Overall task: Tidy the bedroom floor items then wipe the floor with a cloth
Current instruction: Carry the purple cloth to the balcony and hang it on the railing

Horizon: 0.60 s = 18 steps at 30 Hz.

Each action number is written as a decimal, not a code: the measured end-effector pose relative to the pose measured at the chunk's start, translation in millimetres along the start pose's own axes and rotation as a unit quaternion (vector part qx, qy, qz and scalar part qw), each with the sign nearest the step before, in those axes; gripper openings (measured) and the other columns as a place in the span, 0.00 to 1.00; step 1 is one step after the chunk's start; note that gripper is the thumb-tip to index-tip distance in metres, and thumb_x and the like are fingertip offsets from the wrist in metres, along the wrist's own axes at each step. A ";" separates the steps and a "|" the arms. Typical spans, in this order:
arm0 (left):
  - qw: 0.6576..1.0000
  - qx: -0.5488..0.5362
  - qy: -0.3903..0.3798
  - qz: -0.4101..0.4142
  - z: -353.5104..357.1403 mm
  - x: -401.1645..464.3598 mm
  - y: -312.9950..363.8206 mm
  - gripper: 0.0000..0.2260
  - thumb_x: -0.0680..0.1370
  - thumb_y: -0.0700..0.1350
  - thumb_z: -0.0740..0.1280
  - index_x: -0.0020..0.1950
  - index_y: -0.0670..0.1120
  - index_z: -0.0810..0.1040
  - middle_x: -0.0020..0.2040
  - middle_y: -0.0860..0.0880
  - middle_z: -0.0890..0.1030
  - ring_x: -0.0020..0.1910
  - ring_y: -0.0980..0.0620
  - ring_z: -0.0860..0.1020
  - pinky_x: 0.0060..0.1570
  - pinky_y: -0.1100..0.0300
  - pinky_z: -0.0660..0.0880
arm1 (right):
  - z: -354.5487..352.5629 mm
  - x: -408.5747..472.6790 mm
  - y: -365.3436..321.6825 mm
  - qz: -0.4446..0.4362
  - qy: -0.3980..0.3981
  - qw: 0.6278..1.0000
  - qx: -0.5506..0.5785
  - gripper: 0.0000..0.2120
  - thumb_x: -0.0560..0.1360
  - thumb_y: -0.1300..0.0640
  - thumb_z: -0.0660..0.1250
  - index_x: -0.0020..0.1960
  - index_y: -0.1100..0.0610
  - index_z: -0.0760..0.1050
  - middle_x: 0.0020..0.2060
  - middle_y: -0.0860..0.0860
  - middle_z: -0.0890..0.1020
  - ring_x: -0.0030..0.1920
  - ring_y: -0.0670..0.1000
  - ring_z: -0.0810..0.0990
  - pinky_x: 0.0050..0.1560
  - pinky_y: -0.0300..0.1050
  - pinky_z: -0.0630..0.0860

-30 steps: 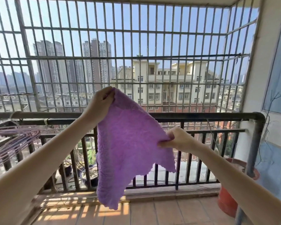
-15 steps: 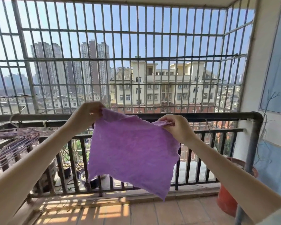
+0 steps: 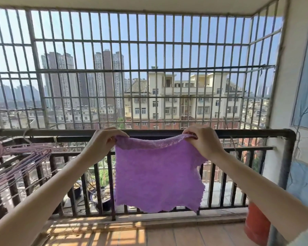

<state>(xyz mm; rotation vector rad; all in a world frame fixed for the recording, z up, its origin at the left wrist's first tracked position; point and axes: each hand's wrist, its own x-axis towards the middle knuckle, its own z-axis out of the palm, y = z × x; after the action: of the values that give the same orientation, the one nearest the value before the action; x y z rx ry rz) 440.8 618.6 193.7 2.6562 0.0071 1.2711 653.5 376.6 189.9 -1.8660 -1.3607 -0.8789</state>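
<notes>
A purple cloth (image 3: 156, 176) hangs spread flat in front of the dark balcony railing (image 3: 247, 133). My left hand (image 3: 103, 142) pinches its upper left corner. My right hand (image 3: 203, 141) pinches its upper right corner. Both hands hold the cloth's top edge just in front of the rail's top bar, at about its height. The lower edge of the cloth dangles free above the floor.
A metal security grille (image 3: 149, 68) closes the balcony above the railing. Purple hangers (image 3: 16, 162) are bunched on the rail at the left. An orange pot (image 3: 256, 226) stands at the right corner post. Plant pots sit beyond the bars. Tiled floor (image 3: 149, 235) lies below.
The cloth went from hanging crooked by one high corner to being stretched flat. My right hand rose to the top edge, my left hand lowered, and both moved up to the rail.
</notes>
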 end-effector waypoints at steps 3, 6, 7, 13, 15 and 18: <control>0.996 -0.049 0.020 -0.071 1.1 1.8 -1.1 0.22 0.73 0.27 0.64 0.46 0.56 0.79 0.38 0.68 0.80 0.44 0.67 0.78 0.46 0.72 0.75 | -7.4 7.5 0.4 -0.022 -0.012 0.999 -0.027 0.05 0.70 0.64 0.72 0.46 0.58 0.82 0.39 0.52 0.84 0.40 0.51 0.81 0.49 0.49 0.79; 0.980 -0.144 0.028 -0.132 -2.9 9.7 -1.1 0.14 0.74 0.28 0.64 0.49 0.45 0.80 0.37 0.59 0.81 0.40 0.63 0.80 0.45 0.72 0.76 | -20.8 18.6 -3.2 -0.075 -0.013 0.995 -0.064 0.06 0.68 0.62 0.74 0.46 0.59 0.82 0.38 0.53 0.84 0.36 0.52 0.81 0.53 0.53 0.76; 0.974 -0.173 0.028 -0.146 -5.1 12.1 0.5 0.12 0.74 0.29 0.64 0.48 0.44 0.79 0.35 0.58 0.81 0.38 0.64 0.80 0.44 0.71 0.76 | -25.6 23.4 -4.9 -0.095 -0.011 0.992 -0.083 0.07 0.68 0.62 0.74 0.45 0.60 0.82 0.37 0.53 0.83 0.35 0.52 0.81 0.54 0.53 0.75; 0.964 -0.186 0.047 -0.186 -18.6 37.7 -10.4 0.10 0.73 0.30 0.65 0.45 0.44 0.79 0.31 0.58 0.81 0.33 0.66 0.79 0.38 0.74 0.75 | -44.6 68.6 -11.3 -0.150 -0.008 0.975 -0.165 0.07 0.69 0.61 0.73 0.46 0.61 0.81 0.39 0.55 0.83 0.37 0.57 0.78 0.52 0.50 0.71; 0.969 -0.155 0.047 -0.187 -19.8 49.0 -20.7 0.10 0.73 0.30 0.66 0.52 0.38 0.79 0.34 0.55 0.80 0.32 0.68 0.78 0.39 0.76 0.74 | -42.8 85.6 -10.1 -0.152 -0.010 0.975 -0.160 0.06 0.72 0.60 0.71 0.47 0.62 0.81 0.41 0.55 0.83 0.38 0.55 0.77 0.54 0.47 0.67; 0.964 -0.155 0.065 -0.204 -17.5 62.8 -35.8 0.11 0.73 0.30 0.65 0.55 0.33 0.77 0.40 0.48 0.79 0.31 0.67 0.78 0.38 0.75 0.75 | -31.3 104.4 -5.3 -0.138 -0.024 0.977 -0.162 0.07 0.74 0.59 0.69 0.50 0.61 0.80 0.43 0.54 0.82 0.41 0.54 0.77 0.57 0.49 0.69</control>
<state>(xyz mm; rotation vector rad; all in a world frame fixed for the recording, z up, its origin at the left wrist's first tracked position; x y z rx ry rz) 469.9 662.3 246.5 2.1589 0.3290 1.1900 668.5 406.6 293.7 -1.9747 -1.6100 -1.2693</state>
